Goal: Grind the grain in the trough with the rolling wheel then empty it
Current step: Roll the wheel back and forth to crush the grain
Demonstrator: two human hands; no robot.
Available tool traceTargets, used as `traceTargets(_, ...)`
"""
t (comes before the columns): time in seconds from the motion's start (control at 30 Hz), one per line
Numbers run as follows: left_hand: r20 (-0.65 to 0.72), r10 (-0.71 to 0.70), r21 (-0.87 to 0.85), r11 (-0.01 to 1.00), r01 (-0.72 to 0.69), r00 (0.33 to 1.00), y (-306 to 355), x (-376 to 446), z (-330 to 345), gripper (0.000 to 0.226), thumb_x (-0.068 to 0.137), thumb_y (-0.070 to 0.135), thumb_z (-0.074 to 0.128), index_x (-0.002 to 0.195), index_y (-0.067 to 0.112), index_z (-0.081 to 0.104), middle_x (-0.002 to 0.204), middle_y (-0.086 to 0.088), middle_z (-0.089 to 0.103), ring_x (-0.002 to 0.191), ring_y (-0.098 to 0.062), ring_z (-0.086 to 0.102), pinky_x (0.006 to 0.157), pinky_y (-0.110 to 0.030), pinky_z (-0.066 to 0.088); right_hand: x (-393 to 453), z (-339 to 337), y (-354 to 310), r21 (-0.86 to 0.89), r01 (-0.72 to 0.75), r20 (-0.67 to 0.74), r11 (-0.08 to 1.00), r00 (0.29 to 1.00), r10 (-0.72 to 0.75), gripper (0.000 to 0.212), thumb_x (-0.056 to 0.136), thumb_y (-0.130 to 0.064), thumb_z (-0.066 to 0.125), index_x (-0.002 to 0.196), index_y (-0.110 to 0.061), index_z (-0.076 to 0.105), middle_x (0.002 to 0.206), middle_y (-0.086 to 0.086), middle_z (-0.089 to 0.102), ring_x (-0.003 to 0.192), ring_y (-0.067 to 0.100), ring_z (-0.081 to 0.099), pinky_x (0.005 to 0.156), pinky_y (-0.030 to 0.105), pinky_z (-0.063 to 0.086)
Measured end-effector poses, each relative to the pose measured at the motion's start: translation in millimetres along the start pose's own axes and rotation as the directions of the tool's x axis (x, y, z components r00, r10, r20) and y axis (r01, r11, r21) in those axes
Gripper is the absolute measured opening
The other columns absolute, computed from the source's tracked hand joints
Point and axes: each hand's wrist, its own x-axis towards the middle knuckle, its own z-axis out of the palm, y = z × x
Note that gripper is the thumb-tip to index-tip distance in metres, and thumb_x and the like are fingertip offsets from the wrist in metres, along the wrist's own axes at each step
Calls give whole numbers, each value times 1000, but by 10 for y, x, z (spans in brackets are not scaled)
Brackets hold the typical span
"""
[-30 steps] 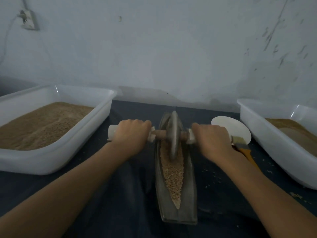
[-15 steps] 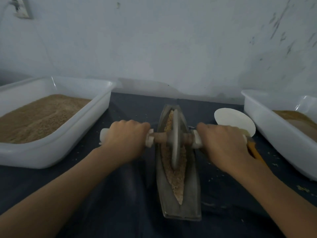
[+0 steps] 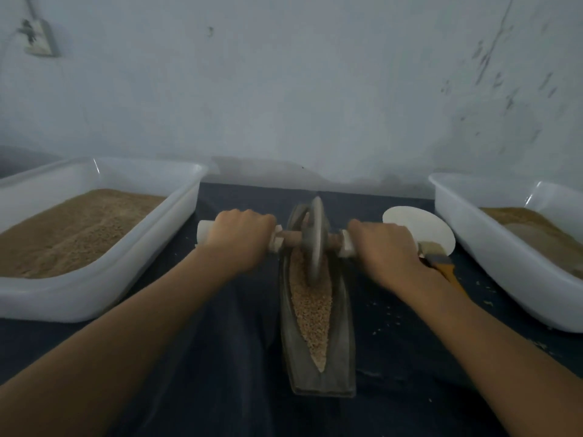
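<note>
My left hand (image 3: 240, 238) and right hand (image 3: 383, 252) each grip the axle; between them the rolling wheel (image 3: 314, 241) sits in the trough (image 3: 344, 313) on grain (image 3: 310, 305). I should press evenly, keeping the wheel upright.

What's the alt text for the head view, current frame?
Left hand and right hand grip the axle of a rolling wheel standing in a grain-filled trough. White tubs of brown grain flank it, left tub and right tub.
</note>
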Motion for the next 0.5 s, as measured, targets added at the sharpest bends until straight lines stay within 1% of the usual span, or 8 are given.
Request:
traceTargets(0.07,7,20,-26,999,-20,1000,32,-283,-58,20,82,37,61,89,29,43,92,5,62,85,-23,62,62,-33,34,-288,-145,-51,-20,62,11,998,998,-61,24,80,-27,66,91,-19,45,84,1,63,72,28,62,54,32,32)
traceTargets(0.17,-8,14,-36,999,-14,1000,53,-705,-169,35,79,40,62,78,34,28,76,11,47,71,-14,56,56,-30,28,-627,-440,-116,-37,144,-135,989,980,-148,42,46,-13,86,72,-13,53,59,4,57,46,26,54,44,28,25)
traceTargets(0.2,-14,11,-33,999,-11,1000,50,-805,-201,38,77,41,62,74,34,25,70,13,42,63,-9,49,52,-29,23,-692,-524,-127,-38,151,-165,988,974,-155,45,38,-9,86,68,-13,53,55,4,55,42,26,52,43,26,23)
traceTargets(0.27,-9,-1,-33,999,0,1000,42,-916,-254,40,76,41,63,71,35,24,65,14,38,52,-4,33,48,-27,16,-759,-603,-136,-44,149,-167,988,974,-154,47,33,-5,85,65,-13,53,53,3,54,40,26,51,43,25,21)
traceTargets(0.33,20,-7,-39,999,8,1000,46,-908,-268,37,77,42,62,74,35,25,66,14,39,53,-5,31,49,-27,18,-731,-572,-123,-10,143,-124,990,982,-143,44,39,-7,86,68,-14,53,55,3,56,43,26,53,42,27,26)
traceTargets(0.37,26,-2,-38,999,3,1000,55,-861,-256,35,78,42,61,77,36,26,68,14,40,56,-6,35,51,-28,20,-696,-516,-117,-6,140,-90,990,986,-140,42,48,-11,85,71,-16,51,59,3,58,47,26,55,43,29,30)
traceTargets(0.43,11,11,-19,1000,-11,1000,65,-697,-196,31,79,41,60,82,33,30,76,11,49,64,-13,48,56,-30,27,-570,-369,-116,-31,100,11,994,995,-100,35,74,-26,73,80,-23,38,73,-2,60,62,23,59,52,31,35)
traceTargets(0.5,-13,26,29,999,-26,1000,59,-454,-104,27,82,39,59,84,30,34,85,6,59,76,-21,60,59,-32,31,-406,-180,-63,19,27,33,999,999,-28,32,84,-34,61,82,-26,30,78,-3,59,69,23,58,56,32,36)
